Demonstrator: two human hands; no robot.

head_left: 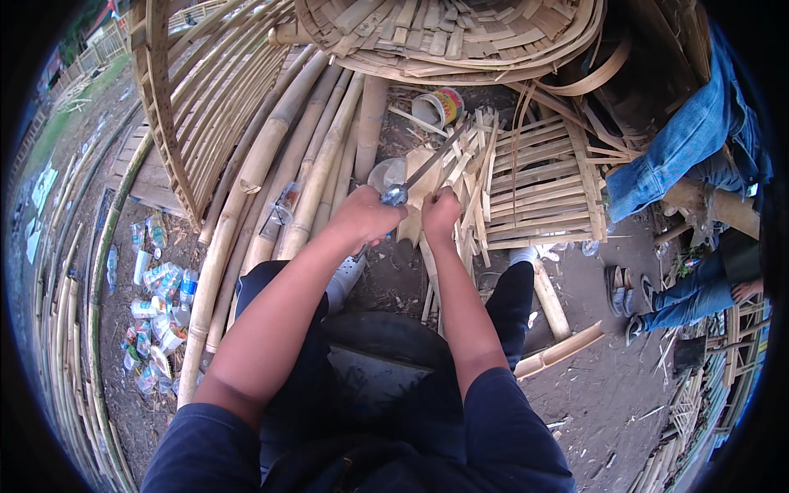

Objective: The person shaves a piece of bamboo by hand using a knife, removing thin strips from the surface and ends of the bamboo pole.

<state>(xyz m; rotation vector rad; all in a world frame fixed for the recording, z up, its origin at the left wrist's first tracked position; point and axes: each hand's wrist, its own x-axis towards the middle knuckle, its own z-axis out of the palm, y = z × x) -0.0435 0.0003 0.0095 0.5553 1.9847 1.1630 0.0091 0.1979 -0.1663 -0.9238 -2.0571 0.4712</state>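
Observation:
My left hand (367, 218) is closed around the handle of a long-bladed knife (429, 167). The handle has a shiny silver-blue wrap, and its blade points away and to the right. Close beside it, my right hand (441, 215) is closed in a fist; whatever it grips is hidden by the fingers. A pale bamboo strip (430, 267) shows just below that fist, but I cannot tell whether it is held. Just beyond both hands stands a pale wooden block (417, 168), and split bamboo pieces (472, 177) are heaped to its right.
Bamboo poles (283, 135) and a slatted frame (209, 107) lie left. A woven bamboo tray (468, 37) hangs over the far side. A slatted panel (542, 185) lies right, near a person's denim-clad leg (682, 148). Plastic litter (164, 287) covers ground at left; another person (699, 296) is at right.

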